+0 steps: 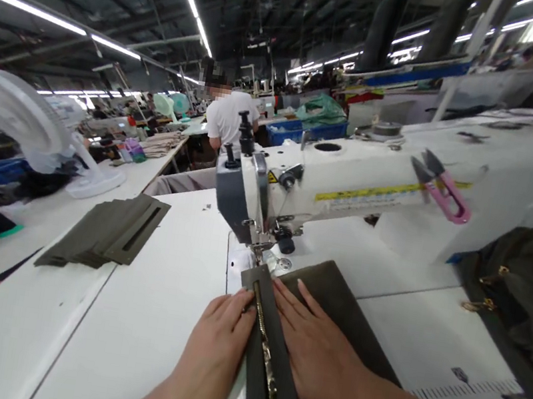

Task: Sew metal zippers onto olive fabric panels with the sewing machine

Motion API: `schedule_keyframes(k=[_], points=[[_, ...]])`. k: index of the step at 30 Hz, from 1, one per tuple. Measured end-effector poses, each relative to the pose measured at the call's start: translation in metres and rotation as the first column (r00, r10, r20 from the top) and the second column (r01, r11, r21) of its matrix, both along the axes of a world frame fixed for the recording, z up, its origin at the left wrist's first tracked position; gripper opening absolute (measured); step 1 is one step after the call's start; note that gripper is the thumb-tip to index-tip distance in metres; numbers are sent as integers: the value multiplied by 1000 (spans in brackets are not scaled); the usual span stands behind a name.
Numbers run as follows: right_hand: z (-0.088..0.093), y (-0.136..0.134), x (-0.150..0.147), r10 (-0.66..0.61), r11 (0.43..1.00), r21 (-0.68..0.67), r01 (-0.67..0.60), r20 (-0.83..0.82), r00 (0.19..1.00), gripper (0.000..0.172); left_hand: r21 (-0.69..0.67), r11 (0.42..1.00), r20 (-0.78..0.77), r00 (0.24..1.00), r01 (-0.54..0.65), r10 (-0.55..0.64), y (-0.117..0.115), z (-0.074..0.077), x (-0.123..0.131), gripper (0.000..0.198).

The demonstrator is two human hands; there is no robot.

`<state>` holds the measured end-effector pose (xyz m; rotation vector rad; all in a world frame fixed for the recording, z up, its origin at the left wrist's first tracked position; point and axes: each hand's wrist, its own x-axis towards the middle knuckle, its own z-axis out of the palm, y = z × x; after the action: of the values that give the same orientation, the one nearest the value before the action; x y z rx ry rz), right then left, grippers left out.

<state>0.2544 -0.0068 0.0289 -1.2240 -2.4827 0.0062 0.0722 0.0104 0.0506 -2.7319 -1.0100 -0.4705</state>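
A dark olive fabric strip with a brass-toothed zipper (265,348) runs lengthways toward me. Its far end lies under the presser foot (260,254) of a white sewing machine (350,179). My left hand (215,346) is closed at the strip's left edge, fingers bent and pressed together close to the zipper's far end. Flat on the right side of the strip rests my right hand (323,350), its fingers stretched toward the needle. A larger olive fabric piece (329,283) lies partly beneath the right hand and forearm.
A fanned stack of olive fabric pieces (104,231) sits left on the table. Pink-handled thread snips (443,187) rest on the machine arm. Olive fabric with zipper pulls (525,288) lies at right. A white fan (22,113) and a person in a white shirt (232,116) are beyond.
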Motion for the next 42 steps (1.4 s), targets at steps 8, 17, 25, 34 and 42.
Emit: schedule_keyframes(k=[8, 17, 25, 34, 42], points=[[-3, 15, 7, -62, 998, 35, 59, 78, 995, 52, -55, 998, 47, 999, -6, 9, 20, 1, 15, 24], [-9, 33, 13, -43, 997, 74, 33, 134, 990, 53, -30, 999, 70, 997, -24, 27, 34, -3, 19, 22], [-7, 33, 13, -35, 998, 64, 26, 131, 991, 52, -30, 1000, 82, 997, 10, -8, 37, -4, 18, 22], [-6, 33, 13, -49, 998, 44, 44, 114, 992, 51, -73, 997, 49, 999, 4, -1, 37, -1, 21, 22], [-3, 33, 12, -57, 998, 39, 52, 120, 991, 49, -73, 997, -25, 1000, 9, -11, 40, 3, 21, 19]])
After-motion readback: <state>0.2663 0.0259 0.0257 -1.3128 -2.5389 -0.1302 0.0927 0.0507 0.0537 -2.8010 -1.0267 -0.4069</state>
